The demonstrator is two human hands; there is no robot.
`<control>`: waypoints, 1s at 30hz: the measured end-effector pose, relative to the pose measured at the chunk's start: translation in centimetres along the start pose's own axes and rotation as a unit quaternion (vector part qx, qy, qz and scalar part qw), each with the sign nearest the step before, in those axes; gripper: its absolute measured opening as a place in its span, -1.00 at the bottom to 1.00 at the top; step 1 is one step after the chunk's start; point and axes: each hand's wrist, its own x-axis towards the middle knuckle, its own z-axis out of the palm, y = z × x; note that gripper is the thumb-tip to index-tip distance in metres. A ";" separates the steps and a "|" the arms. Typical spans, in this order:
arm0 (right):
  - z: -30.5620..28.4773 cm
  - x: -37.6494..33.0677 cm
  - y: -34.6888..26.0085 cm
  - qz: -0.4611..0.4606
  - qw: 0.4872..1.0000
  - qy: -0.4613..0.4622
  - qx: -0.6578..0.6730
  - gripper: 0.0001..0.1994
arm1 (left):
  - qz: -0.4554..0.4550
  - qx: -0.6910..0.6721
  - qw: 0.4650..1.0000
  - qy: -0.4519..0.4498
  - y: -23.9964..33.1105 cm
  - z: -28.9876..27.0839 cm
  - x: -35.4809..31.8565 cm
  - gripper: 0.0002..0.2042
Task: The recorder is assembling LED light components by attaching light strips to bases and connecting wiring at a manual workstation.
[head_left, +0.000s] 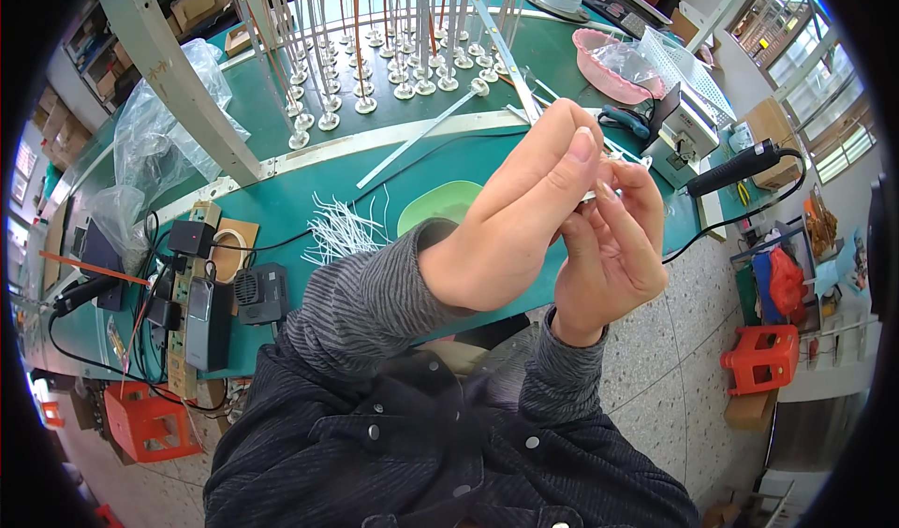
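Note:
My left hand [524, 210] and my right hand [613, 266] are raised close together above the front of the green table. The fingers of both are closed in a pinch around a small pale piece [588, 197], mostly hidden by the fingers, so its kind cannot be made out. Below my left forearm lies a bundle of short white wires [342, 231]. A light green dish [435, 203] is partly covered by my left wrist. Beyond my hands, a flat metal strip [412, 141] with a round end lies across the table.
Many thin rods on round silver bases [365, 105] stand at the back. A pink basket [599, 74] and a white box device [684, 135] are at right, by a black-handled tool [740, 165]. At left are a power strip [192, 294], a black adapter [262, 294] and a white post [178, 69].

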 end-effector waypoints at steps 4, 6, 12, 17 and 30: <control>-0.1 0.1 0.0 0.001 1.000 0.000 0.004 -0.52 | 0.004 0.000 1.000 -0.006 0.0 0.1 0.0 -0.70; -0.2 0.0 -0.1 0.000 1.000 0.003 0.002 -0.52 | 0.004 0.003 1.000 -0.004 -0.1 0.3 0.0 -0.70; -1.0 0.1 -0.5 0.018 0.999 -0.027 0.028 -0.50 | 0.005 0.036 0.999 0.008 -0.1 0.6 0.0 -0.64; -2.6 0.4 -0.5 0.221 0.967 0.023 0.122 -0.37 | -0.018 0.234 0.966 -0.105 -0.6 0.3 0.2 -0.46; -8.3 5.5 9.3 0.364 0.920 -0.063 0.131 -0.73 | -0.012 0.631 0.771 -0.084 3.6 -6.7 -0.4 -0.37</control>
